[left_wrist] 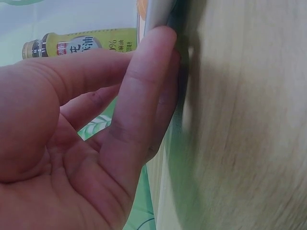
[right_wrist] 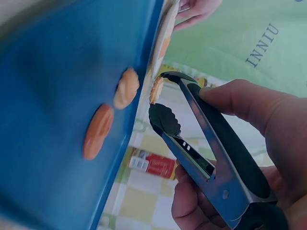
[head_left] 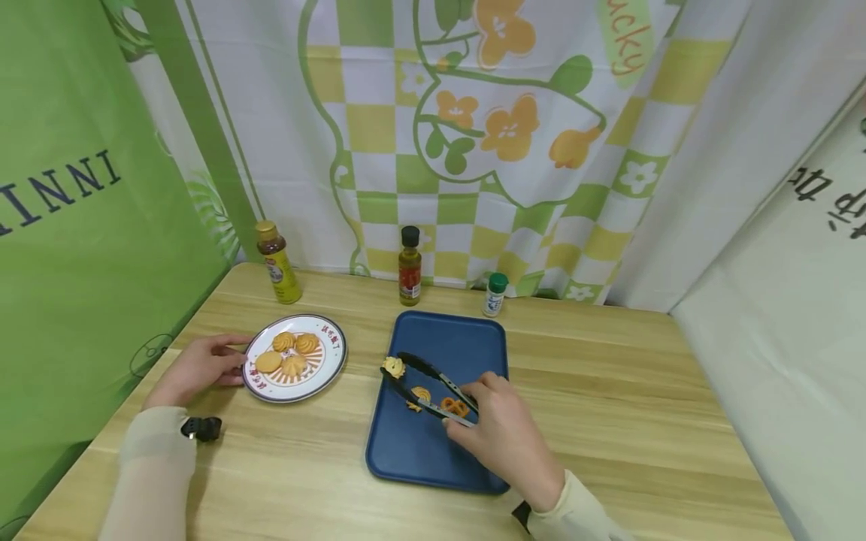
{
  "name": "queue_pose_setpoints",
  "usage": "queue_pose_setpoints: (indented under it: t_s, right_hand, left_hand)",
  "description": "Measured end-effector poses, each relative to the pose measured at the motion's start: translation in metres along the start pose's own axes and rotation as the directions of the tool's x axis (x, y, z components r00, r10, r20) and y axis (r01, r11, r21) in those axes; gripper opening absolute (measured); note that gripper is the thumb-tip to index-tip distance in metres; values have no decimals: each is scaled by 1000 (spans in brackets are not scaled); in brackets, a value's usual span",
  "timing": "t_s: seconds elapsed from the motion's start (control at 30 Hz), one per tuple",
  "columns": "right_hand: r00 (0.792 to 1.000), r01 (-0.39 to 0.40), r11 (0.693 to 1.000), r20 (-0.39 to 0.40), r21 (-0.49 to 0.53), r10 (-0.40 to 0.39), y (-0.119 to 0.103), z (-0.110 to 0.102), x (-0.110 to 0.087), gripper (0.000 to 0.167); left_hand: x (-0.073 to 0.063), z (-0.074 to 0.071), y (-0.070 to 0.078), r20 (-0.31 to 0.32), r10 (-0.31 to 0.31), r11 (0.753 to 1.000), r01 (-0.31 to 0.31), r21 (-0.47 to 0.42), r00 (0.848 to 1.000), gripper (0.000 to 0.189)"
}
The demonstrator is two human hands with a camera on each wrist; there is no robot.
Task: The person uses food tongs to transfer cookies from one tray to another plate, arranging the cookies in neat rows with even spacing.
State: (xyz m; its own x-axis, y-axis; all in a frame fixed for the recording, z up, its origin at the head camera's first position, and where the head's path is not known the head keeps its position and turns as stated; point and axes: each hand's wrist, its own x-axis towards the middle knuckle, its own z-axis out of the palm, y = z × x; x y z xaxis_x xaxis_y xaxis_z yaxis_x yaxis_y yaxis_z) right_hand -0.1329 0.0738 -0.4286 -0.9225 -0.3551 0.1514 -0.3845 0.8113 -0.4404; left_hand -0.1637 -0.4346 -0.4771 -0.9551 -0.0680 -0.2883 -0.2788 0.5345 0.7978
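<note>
My right hand (head_left: 504, 432) grips a pair of tongs (right_wrist: 230, 158) with black scalloped tips. A pale ridged cookie (head_left: 394, 367) is pinched between those tips, over the left edge of a blue tray (head_left: 440, 466). On the tray, under the tongs, lie a swirled cookie (head_left: 421, 394) and a brown pretzel-shaped cookie (head_left: 455, 407). At the left, my left hand (head_left: 206, 367) holds the rim of a white plate (head_left: 331, 364) between thumb and fingers. Several golden cookies (head_left: 295, 366) rest on this plate. In the left wrist view only a sliver of its rim (left_wrist: 158, 12) shows above a fingertip.
Along the back of the wooden table (head_left: 609, 421) stand a yellow-labelled bottle (head_left: 280, 274), a black-capped oil bottle (head_left: 410, 272) and a small green-capped shaker (head_left: 495, 295). Behind them hangs a checked floral curtain (head_left: 372, 128). A green cloth (head_left: 74, 248) borders the left side.
</note>
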Motion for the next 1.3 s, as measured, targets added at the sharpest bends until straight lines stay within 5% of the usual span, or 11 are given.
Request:
queue_pose_setpoints:
  t_s: [0.3, 1.3]
  right_hand:
    - [997, 60, 996, 39, 72, -63, -28, 12, 18, 47]
    - [975, 208, 978, 86, -3, -207, -76, 53, 63, 32]
  left_hand:
    - [1, -3, 0, 5, -7, 1000, 7, -5, 1000, 54]
    - [2, 0, -2, 4, -2, 1000, 2, -12, 1000, 53]
